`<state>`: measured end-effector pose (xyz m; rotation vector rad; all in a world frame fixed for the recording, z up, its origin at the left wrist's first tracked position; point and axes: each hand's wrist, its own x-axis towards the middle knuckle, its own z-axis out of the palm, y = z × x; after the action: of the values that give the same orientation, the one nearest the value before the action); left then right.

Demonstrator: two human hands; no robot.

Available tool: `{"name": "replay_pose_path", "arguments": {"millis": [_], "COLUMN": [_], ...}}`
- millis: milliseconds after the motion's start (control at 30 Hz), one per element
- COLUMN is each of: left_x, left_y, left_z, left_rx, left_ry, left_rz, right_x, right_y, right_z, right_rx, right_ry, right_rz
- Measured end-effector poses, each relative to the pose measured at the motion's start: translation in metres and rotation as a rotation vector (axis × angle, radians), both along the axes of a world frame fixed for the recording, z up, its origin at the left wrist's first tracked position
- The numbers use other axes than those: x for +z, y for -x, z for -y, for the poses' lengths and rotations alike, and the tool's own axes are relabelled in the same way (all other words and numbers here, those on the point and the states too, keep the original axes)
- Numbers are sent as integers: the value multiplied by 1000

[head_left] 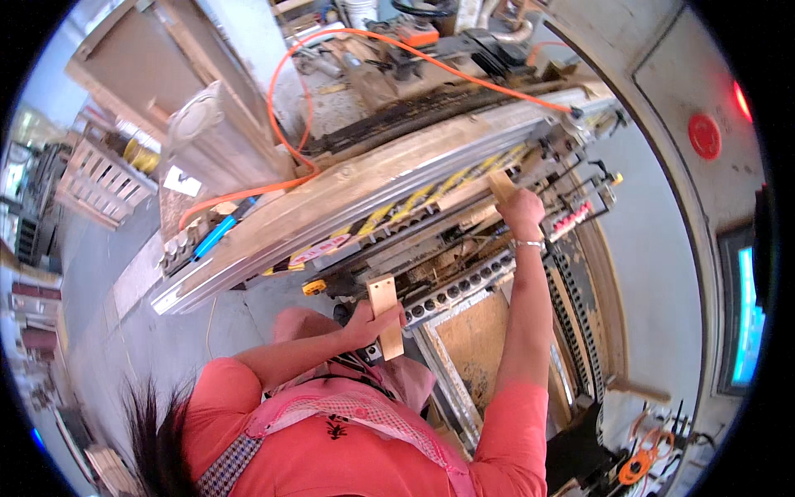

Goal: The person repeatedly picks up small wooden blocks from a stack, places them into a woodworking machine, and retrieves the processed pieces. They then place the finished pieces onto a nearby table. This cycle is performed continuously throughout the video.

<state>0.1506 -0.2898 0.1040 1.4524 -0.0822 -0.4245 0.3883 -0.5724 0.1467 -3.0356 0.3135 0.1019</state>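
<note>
My left hand [364, 325] is closed around a short, pale wooden block [383, 296] in front of my body. Small dark holes show near that block's upper end, and its lower end sticks out below my fingers. Farther off to the right, my right arm reaches over the machine, and my right hand [523, 211] grips another piece of wood [499, 184]. Only the upper end of this second piece shows above my fist. Under it lies a long machine bed with wooden strips and a yellow-and-black striped rail [389, 214].
An orange hose [431, 60] loops across the wood-topped beam [348, 178] behind the rail. A row of round black rollers [451, 292] runs beside my right forearm. At the right stands a machine cabinet with a red button [705, 136] and a lit screen [744, 302].
</note>
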Motion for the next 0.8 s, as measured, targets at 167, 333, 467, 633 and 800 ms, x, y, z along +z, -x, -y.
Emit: {"name": "replay_pose_path", "arguments": {"millis": [167, 333, 467, 633, 800], "left_x": [-3, -6, -2, -4, 19], "left_y": [3, 2, 5, 17, 67], "left_z": [-1, 0, 1, -11, -92], "left_rx": [-7, -42, -7, 162, 374], "left_ry": [6, -44, 12, 304, 621], "left_rz": [11, 94, 128, -66, -423], "right_x": [-1, -15, -4, -2, 3], "right_y": [2, 0, -2, 2, 28], "right_z": [-4, 9, 2, -1, -27], "right_rx": [4, 36, 28, 103, 131], "right_ry": [4, 39, 66, 87, 63], "right_rz": [54, 147, 55, 89, 190]}}
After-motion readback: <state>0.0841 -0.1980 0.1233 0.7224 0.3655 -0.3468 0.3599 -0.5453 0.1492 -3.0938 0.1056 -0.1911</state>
